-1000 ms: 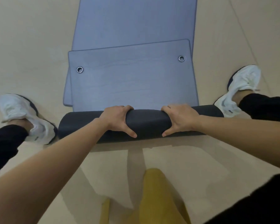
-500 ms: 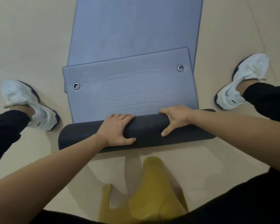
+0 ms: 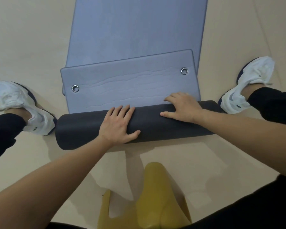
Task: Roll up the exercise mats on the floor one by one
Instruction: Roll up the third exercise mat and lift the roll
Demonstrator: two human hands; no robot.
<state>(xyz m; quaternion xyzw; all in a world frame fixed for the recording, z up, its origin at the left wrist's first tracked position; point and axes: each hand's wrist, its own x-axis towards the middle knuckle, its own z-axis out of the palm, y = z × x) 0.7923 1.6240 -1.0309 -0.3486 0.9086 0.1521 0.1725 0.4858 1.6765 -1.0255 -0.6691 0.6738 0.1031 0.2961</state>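
A partly rolled mat [image 3: 79, 129] lies across the floor [image 3: 23, 38], its flat end overlapping a second mat [image 3: 139, 27]. The left hand [image 3: 118, 124] and right hand [image 3: 182, 107] press the roll, each grip apart, fingers straight. White shoes [image 3: 23, 106] sit just beside both roll ends, with bare floor beyond the mats' long edges.

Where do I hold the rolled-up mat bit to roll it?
Over the top of the roll from the near side, palms wide apart, like the left hand and right hand. It is long and round; one hand might skew it.
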